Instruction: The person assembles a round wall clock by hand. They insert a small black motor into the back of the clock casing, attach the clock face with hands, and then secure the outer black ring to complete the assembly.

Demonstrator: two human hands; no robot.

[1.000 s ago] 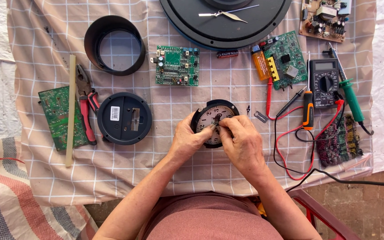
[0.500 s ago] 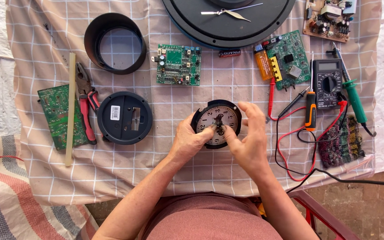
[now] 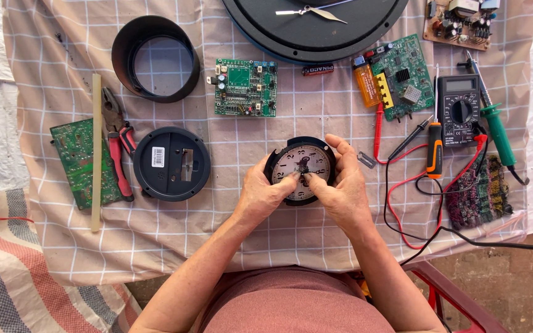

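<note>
A small round clock [image 3: 303, 161] with a white dial and black rim lies on the checked cloth in front of me. My left hand [image 3: 265, 194] holds its left side, fingertips pinching at the centre of the dial. My right hand [image 3: 340, 188] cups the right rim, its thumb and forefinger also meeting at the clock hands in the middle. Both hands cover the lower part of the dial.
A black round back cover [image 3: 171, 163] and red-handled pliers [image 3: 118, 148] lie to the left, near a green circuit board [image 3: 78, 161] and a black ring [image 3: 154, 58]. A multimeter [image 3: 458, 111] with red and black leads, a screwdriver [image 3: 495, 120] and more boards sit right. A big black wall clock [image 3: 316, 24] lies above.
My right hand has slid from over the dial to the clock's right rim. The fingertips of both hands have closed in on the centre of the dial.
</note>
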